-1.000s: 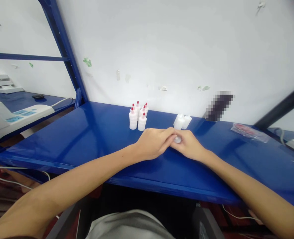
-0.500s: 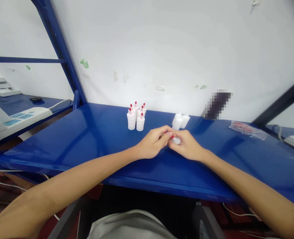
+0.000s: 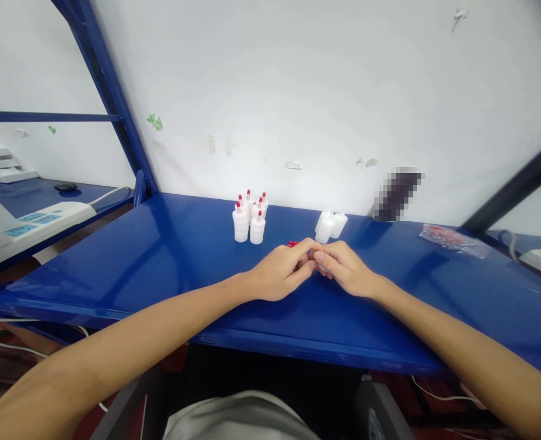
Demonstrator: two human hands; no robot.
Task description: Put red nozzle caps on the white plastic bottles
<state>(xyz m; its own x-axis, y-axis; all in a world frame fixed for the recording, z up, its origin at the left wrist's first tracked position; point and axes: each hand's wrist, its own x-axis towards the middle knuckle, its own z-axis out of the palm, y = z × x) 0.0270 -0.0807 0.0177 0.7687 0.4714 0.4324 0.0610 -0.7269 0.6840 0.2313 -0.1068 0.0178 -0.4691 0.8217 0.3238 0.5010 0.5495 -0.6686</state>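
Observation:
My left hand and my right hand meet over the middle of the blue desk, fingers closed around a small white squeeze bottle that they almost wholly hide. Only a pale sliver of it shows between the fingertips; its red tip is out of sight. Just behind my left fingers lies a small pile of red caps. Beyond my hands, a few white bottles without red tips stand together. To the left is a group of several white squeeze bottles with red-tipped nozzles, standing upright.
A clear plastic bag with red pieces lies on the right of the blue desk. Against the white wall is a pixelated dark object. On the left are a white power strip and a black mouse.
My fingers have closed further over the bottle, hiding its white body and red tip, which showed before. The pile of red caps behind my left hand has come into view.

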